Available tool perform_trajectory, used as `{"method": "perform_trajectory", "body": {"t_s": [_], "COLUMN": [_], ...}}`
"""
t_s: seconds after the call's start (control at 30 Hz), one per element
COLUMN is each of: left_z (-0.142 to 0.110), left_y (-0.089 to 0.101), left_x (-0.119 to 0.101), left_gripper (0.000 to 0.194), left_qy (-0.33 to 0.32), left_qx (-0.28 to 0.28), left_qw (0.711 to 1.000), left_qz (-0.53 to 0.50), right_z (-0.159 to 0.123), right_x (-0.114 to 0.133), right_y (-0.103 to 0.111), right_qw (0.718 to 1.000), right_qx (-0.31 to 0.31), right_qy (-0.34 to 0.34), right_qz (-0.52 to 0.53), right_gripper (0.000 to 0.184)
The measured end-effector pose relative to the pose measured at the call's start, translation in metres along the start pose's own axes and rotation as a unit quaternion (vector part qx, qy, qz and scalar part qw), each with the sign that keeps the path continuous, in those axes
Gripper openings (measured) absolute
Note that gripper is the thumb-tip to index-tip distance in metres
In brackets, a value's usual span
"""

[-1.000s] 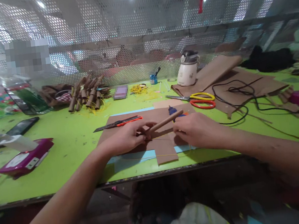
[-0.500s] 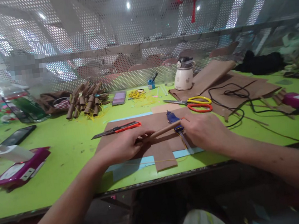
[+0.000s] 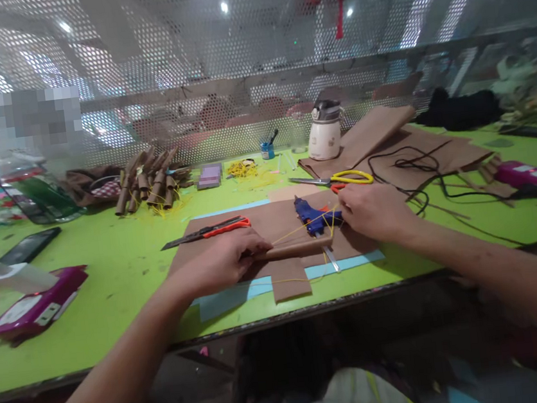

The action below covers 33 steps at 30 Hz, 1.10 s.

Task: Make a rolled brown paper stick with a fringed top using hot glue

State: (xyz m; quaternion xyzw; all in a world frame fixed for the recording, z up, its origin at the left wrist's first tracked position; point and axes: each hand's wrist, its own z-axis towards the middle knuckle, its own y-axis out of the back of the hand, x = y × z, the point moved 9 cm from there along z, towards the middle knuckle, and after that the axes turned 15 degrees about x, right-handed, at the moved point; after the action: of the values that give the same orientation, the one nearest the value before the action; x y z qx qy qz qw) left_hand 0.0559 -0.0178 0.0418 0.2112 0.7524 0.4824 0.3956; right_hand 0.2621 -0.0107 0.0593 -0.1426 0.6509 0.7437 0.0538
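A thin brown paper roll (image 3: 298, 248) lies crosswise in front of me, its left end pinched in my left hand (image 3: 229, 256). Yellow string (image 3: 292, 232) runs from near that hand and loops about the roll's right end. My right hand (image 3: 371, 210) has its fingers closed on the string, just beyond that end. Beneath are brown paper sheets (image 3: 196, 248) over light blue paper (image 3: 236, 299). A blue glue gun (image 3: 313, 217) with a clear glue stick lies behind the roll. A utility knife (image 3: 225, 227) rests near my left hand, and scissors (image 3: 350, 178) lie behind my right hand.
Tied paper rolls (image 3: 147, 183) are heaped at the back left beside a green bottle (image 3: 49, 191). A flask (image 3: 325, 130) stands at the back. Purple power strips (image 3: 41, 298) lie at both sides, and a black cable (image 3: 419, 165) winds across the right.
My right hand has let go of the roll's right end and moved slightly right and up, drawing the yellow string. The roll now lies lower and more level. The view has shifted a little.
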Motion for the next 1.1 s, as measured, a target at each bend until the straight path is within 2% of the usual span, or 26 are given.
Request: {"method": "perform_trajectory", "body": {"t_s": [0.27,0.37,0.47,0.53,0.63,0.73,0.8,0.93,1.1], "left_z": [-0.003,-0.006,-0.010,-0.011,-0.013,-0.014,-0.014,-0.014,-0.015], "left_y": [-0.002,-0.004,-0.005,-0.005,-0.005,-0.006,-0.008,-0.010,-0.011], "left_x": [-0.013,-0.013,-0.013,-0.014,-0.013,-0.012,-0.010,-0.008,-0.005], "left_gripper": [0.022,0.022,0.023,0.023,0.024,0.024,0.024,0.022,0.023], "left_qy": [-0.002,0.004,0.005,0.000,-0.010,-0.006,0.001,0.000,-0.002], "left_qx": [-0.027,-0.035,-0.045,-0.047,-0.048,-0.048,-0.045,-0.045,-0.045], "left_qw": [0.997,0.996,0.996,0.996,0.996,0.997,0.997,0.997,0.998], "left_qz": [0.072,0.080,0.081,0.077,0.068,0.066,0.067,0.059,0.046], "right_z": [-0.008,-0.019,-0.037,-0.053,-0.070,-0.073,-0.071,-0.063,-0.063], "right_x": [-0.025,-0.031,-0.009,0.021,0.067,0.097,0.107,0.110,0.108], "right_y": [-0.019,-0.008,0.021,0.040,0.048,0.035,0.024,0.013,0.019], "right_qw": [0.995,0.996,0.991,0.964,0.932,0.931,0.930,0.930,0.923], "right_qx": [0.096,0.083,0.025,0.003,0.030,0.053,0.056,0.049,0.068], "right_qy": [0.018,0.023,0.116,0.224,0.319,0.345,0.354,0.357,0.368], "right_qz": [-0.013,-0.005,0.065,0.142,0.170,0.108,0.077,0.065,0.092], "right_gripper": [0.022,0.030,0.029,0.026,0.019,0.018,0.018,0.016,0.015]}}
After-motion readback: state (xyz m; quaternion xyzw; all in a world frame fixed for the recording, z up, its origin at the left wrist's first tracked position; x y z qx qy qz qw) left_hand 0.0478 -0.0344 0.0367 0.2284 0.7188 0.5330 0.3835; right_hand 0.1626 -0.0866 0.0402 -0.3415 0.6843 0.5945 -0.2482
